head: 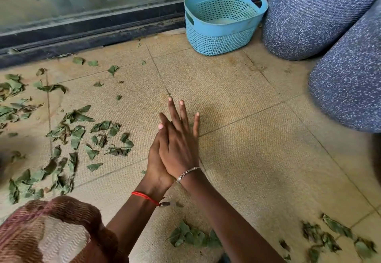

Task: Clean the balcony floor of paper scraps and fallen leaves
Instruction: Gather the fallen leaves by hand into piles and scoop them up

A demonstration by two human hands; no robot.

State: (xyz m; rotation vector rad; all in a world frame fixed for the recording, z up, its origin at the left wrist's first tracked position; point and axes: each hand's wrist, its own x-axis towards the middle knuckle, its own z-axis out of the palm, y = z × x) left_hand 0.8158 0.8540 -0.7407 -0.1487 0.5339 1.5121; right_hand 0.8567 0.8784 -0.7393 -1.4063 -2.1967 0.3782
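Note:
My two hands meet palm to palm above the tan tiled floor [237, 97] in the middle of the view. My right hand [181, 139], with a silver bracelet at the wrist, lies on top with straight fingers. My left hand [157, 159], with a red thread at the wrist, is mostly hidden under it. Neither hand holds anything that I can see. Several green fallen leaves [78, 130] lie scattered on the floor to the left. More leaves [191, 236] lie near me between my forearms, and others [338, 236] at the lower right.
A light blue perforated plastic basket [222, 33] stands at the back by the sliding door track [86, 35]. Two large speckled blue-grey planters [309, 19] [350, 89] fill the right side. My knee in striped cloth [47, 231] is at the lower left.

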